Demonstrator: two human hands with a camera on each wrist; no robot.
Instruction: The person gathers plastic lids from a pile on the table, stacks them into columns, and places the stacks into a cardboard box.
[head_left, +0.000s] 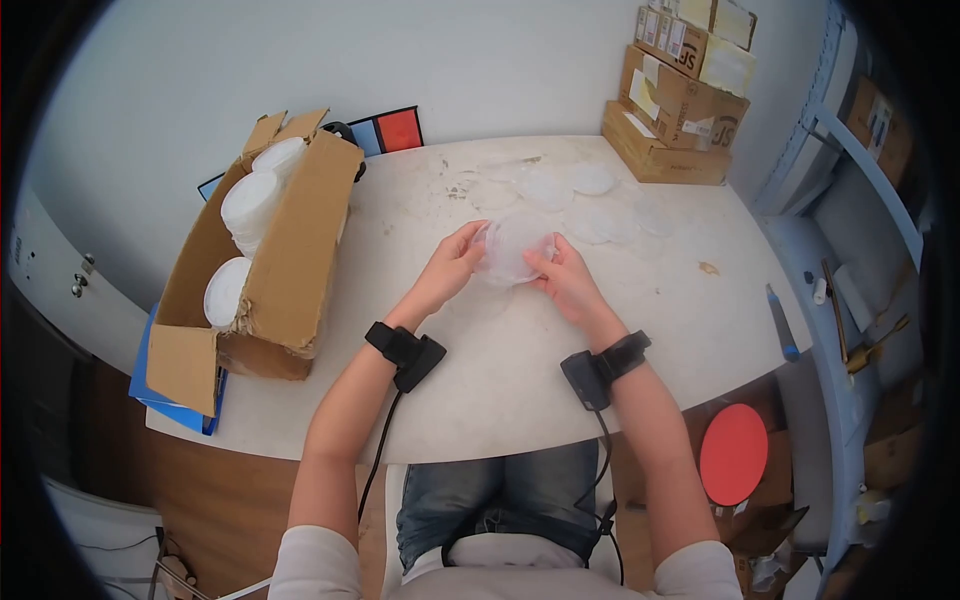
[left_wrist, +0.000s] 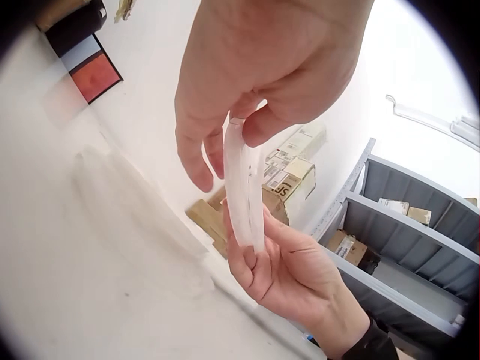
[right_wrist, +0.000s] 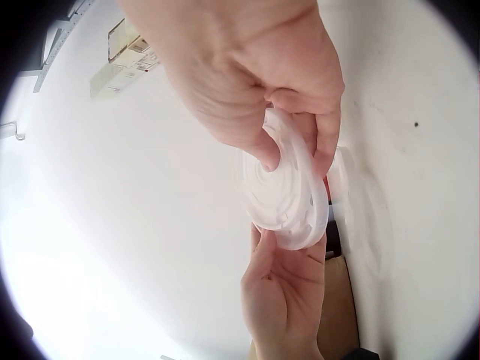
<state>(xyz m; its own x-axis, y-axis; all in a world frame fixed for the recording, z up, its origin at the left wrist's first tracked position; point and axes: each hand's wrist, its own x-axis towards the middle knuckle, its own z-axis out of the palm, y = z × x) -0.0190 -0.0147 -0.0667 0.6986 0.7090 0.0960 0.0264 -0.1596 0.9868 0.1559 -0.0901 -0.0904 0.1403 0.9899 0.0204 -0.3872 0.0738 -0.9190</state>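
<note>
Both hands hold a few round, translucent plastic lids (head_left: 512, 250) together above the table. My left hand (head_left: 448, 268) pinches their left edge between thumb and fingers. At the opposite edge, my right hand (head_left: 572, 283) grips them with its thumb on the near face. Seen edge-on in the left wrist view, the lids (left_wrist: 246, 187) form a thin layered disc. Concentric rings show on the face of the front lid (right_wrist: 281, 187) in the right wrist view. More clear lids (head_left: 592, 180) lie flat on the white table (head_left: 400, 300) beyond the hands.
At the left stands an open cardboard box (head_left: 300, 230) with stacks of white round lids (head_left: 252, 203). Shipping boxes (head_left: 680, 100) are piled at the back right. A blue-handled knife (head_left: 782, 325) lies near the right edge, and a red round seat (head_left: 734, 455) is below it.
</note>
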